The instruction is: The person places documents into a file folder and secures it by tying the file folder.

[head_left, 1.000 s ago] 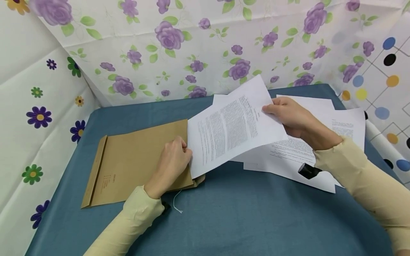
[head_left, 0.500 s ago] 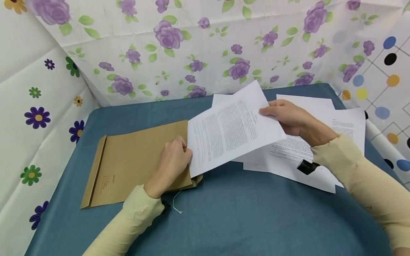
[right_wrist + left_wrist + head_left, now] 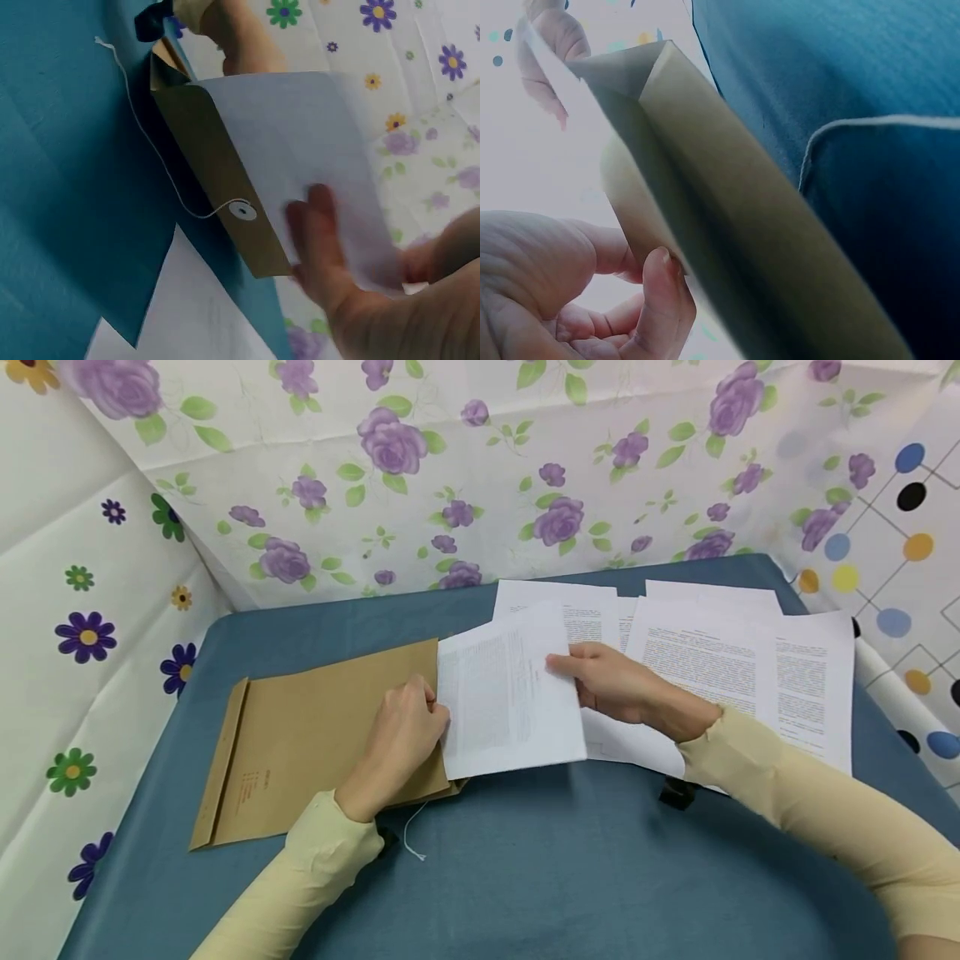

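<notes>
A brown paper document envelope (image 3: 307, 735) lies on the left of the table with its mouth facing right. At that mouth my left hand (image 3: 397, 743) pinches the upper edge, and the left wrist view shows the envelope gaping there. Part of a printed sheet of paper (image 3: 495, 702) is inside the envelope, its right portion sticking out. My right hand (image 3: 618, 685) grips the sheet's outer edge between thumb and fingers. In the right wrist view the envelope's flap (image 3: 217, 157) hangs below the sheet, with a white button (image 3: 242, 210) and a string (image 3: 165, 165).
More printed sheets (image 3: 701, 652) lie overlapping on the right side of the blue-covered table (image 3: 570, 877), partly under my right forearm. Flowered sheeting (image 3: 487, 468) stands behind the table, and patterned sheeting borders both sides.
My right hand has moved left and down toward the envelope, and the sheet has slid farther in. My left hand keeps its hold on the envelope's edge.
</notes>
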A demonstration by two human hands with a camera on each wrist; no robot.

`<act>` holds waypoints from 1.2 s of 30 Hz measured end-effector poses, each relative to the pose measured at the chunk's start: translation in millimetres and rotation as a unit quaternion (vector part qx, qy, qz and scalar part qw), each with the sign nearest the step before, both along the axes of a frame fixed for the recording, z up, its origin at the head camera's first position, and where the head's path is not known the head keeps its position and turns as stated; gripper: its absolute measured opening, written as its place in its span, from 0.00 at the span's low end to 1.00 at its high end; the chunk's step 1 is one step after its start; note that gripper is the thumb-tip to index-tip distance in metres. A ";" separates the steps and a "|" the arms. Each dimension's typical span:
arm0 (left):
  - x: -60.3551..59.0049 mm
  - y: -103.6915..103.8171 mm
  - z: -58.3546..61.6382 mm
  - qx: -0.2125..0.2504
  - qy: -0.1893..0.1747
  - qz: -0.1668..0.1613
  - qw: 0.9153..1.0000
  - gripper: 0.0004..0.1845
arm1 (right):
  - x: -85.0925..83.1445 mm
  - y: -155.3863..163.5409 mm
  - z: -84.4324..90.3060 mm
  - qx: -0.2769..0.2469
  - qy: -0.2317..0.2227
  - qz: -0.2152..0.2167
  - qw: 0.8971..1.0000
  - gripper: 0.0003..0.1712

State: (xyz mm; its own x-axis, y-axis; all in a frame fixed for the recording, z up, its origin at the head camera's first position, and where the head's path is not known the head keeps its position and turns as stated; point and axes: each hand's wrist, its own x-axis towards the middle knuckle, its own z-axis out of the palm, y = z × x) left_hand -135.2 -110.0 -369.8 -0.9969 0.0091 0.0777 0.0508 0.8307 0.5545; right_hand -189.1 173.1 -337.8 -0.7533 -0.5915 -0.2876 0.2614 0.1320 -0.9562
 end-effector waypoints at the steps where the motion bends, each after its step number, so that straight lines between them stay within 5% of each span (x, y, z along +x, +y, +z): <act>1: -0.1 -0.1 0.3 0.000 0.001 0.000 1.000 0.02 | 0.8 -1.1 -0.6 0.003 0.003 0.012 1.000 0.25; 13: 1.4 -1.1 1.2 -0.001 0.009 -0.001 1.000 0.02 | -10.3 3.5 -1.3 0.077 0.050 0.008 0.996 0.10; 22: 3.7 -0.9 1.3 0.002 0.018 -0.006 1.000 0.03 | -12.0 -30.1 -15.4 0.044 0.043 0.024 0.998 0.10; 28: 5.4 -1.2 2.5 0.006 0.020 -0.004 1.000 0.02 | -9.3 -27.9 -17.9 0.050 0.040 -0.005 0.998 0.15; 36: 5.7 -1.3 2.7 0.007 0.018 -0.004 1.000 0.02 | -5.3 -33.3 -24.2 0.045 0.080 -0.020 0.996 0.16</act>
